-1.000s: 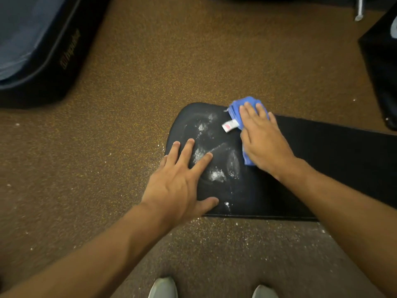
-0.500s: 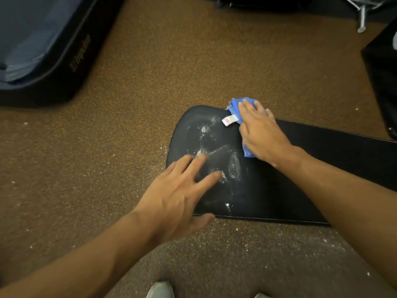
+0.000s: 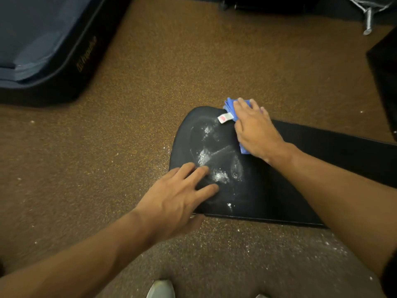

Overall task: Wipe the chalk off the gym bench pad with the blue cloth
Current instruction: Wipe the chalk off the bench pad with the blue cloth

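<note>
The black bench pad [image 3: 322,168] lies flat on the brown speckled floor, its rounded end pointing left. White chalk smears [image 3: 219,176] cover the rounded end. My right hand [image 3: 255,130] presses the folded blue cloth [image 3: 229,104] onto the pad's far edge; the cloth's white tag [image 3: 224,118] sticks out to the left. My left hand [image 3: 176,196] rests on the pad's near left corner, fingers spread on top beside the chalk and thumb tucked under the near edge.
A dark blue padded mat [image 3: 43,50] fills the top left. A black object [image 3: 384,82] stands at the right edge, with a metal leg [image 3: 368,20] behind it. Chalk specks dot the floor [image 3: 279,237]. My shoe [image 3: 161,289] shows at the bottom.
My left hand lifted off the chalky middle, drew back toward me and settled on the pad's near left corner. My right hand with the cloth stayed at the far edge.
</note>
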